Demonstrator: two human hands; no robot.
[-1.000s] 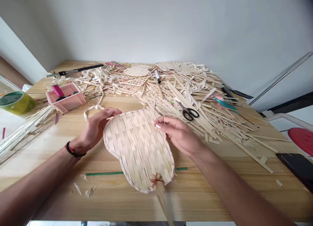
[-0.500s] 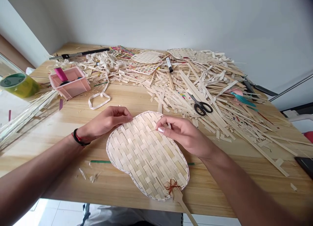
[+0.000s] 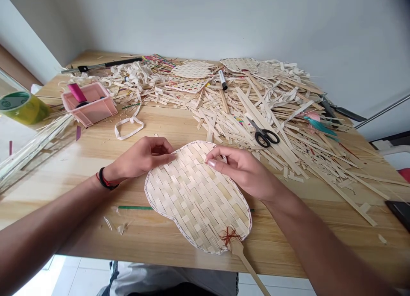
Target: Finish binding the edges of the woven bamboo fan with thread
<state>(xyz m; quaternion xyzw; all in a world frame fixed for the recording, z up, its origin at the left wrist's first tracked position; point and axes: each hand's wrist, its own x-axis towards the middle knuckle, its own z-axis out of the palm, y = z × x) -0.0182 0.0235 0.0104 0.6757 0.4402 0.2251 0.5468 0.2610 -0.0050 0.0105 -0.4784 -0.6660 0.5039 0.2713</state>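
A woven bamboo hand fan (image 3: 198,193) lies over the table in front of me, its pale rim stitched with dark thread. Its wooden handle (image 3: 248,264) points toward me at lower right, tied on with reddish-brown thread (image 3: 229,236). My left hand (image 3: 150,157) pinches the fan's upper left edge between thumb and fingers. Above the upper right part of the fan, my right hand (image 3: 240,168) is closed in a pinch on a thin needle (image 3: 201,162), whose tip points left. The folded fingers of the right hand are partly hidden.
Black-handled scissors (image 3: 265,137) lie on a heap of bamboo strips (image 3: 221,125). A pink basket (image 3: 91,106), a white ribbon loop (image 3: 128,128) and a tape roll (image 3: 24,108) are at left. More woven fans (image 3: 192,69) and a glue stick (image 3: 222,80) lie behind.
The fan has shifted slightly to the right under my hands, and the whole view has moved a little. Both hands keep their pinches.
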